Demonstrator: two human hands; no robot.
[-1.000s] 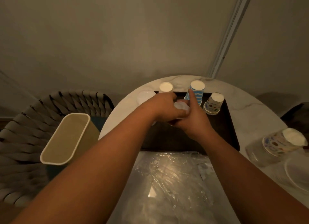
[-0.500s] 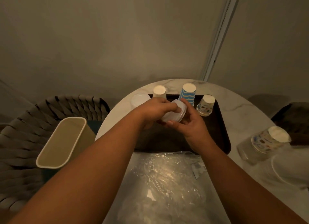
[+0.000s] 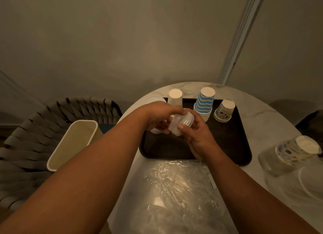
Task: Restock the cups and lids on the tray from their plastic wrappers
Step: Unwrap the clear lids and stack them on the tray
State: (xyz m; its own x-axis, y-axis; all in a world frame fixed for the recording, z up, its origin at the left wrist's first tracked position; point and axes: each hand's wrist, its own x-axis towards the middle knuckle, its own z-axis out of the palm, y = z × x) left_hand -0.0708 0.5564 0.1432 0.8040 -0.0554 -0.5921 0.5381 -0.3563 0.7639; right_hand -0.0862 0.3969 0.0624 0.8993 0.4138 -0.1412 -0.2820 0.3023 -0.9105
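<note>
Dim room, plain wall behind; round marble table (image 3: pixel 258 111) pushed against it. Dark tray (image 3: pixel 232 146) lies on the table's far half, long side toward the person.

Along the tray's far edge, all upside down: plain cup stack (image 3: pixel 175 96) near the far-left corner, blue striped cup stack (image 3: pixel 204 102) at the middle, patterned cup stack (image 3: pixel 224 110) toward the far-right corner. Stacks stand apart from one another.

Both hands are over the tray's left half, holding a stack of clear lids (image 3: pixel 180 123) between them. Left hand (image 3: pixel 157 115): fingers curled over the top and left side of the lid stack. Right hand (image 3: pixel 195 132): fingers curled around the stack's right side and underside, thumb pressed on its front. The stack is tilted and is held above the tray floor; whether its lower end touches the tray cannot be told. More white lids (image 3: pixel 156 100) show behind the left hand at the tray's far-left corner, mostly hidden.

Crumpled clear plastic wrapper (image 3: pixel 174 190) lies on the table's near edge, just in front of the tray. At the table's right edge, a wrapped sleeve of patterned cups (image 3: pixel 293 151) lies on its side, with a white plate (image 3: pixel 312 181) nearer the person.

Off the table's left side: cream bin (image 3: pixel 73 144), open top, in front of a woven chair (image 3: pixel 35 129).
</note>
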